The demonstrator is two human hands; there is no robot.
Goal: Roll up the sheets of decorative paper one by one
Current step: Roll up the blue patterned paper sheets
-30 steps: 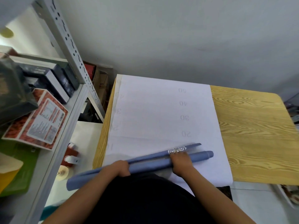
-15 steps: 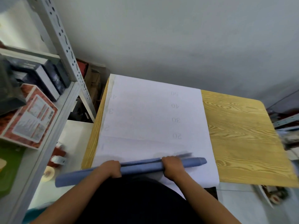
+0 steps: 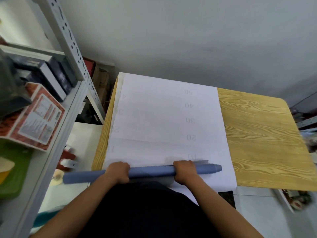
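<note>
A long blue roll of decorative paper [image 3: 149, 171] lies across the near edge of the wooden table [image 3: 260, 134], its left end sticking out past the table. My left hand [image 3: 118, 172] grips the roll left of its middle. Near the right end my right hand [image 3: 185, 171] grips it too. A narrow grey strip of the sheet's loose edge shows just behind my right hand. Under the roll lie flat white sheets [image 3: 164, 117] with faint numbers showing through, covering the table's left half.
A grey metal shelf [image 3: 56, 127] with boxes and a green tray stands to the left, close to the table. The table's right half is bare wood. A plate [image 3: 291, 198] with scraps sits on the floor at the lower right.
The roll has tightened: the loose flap with the white pattern has been wound in. The roll has turned level with the table's near edge, and both hands have shifted with it.
</note>
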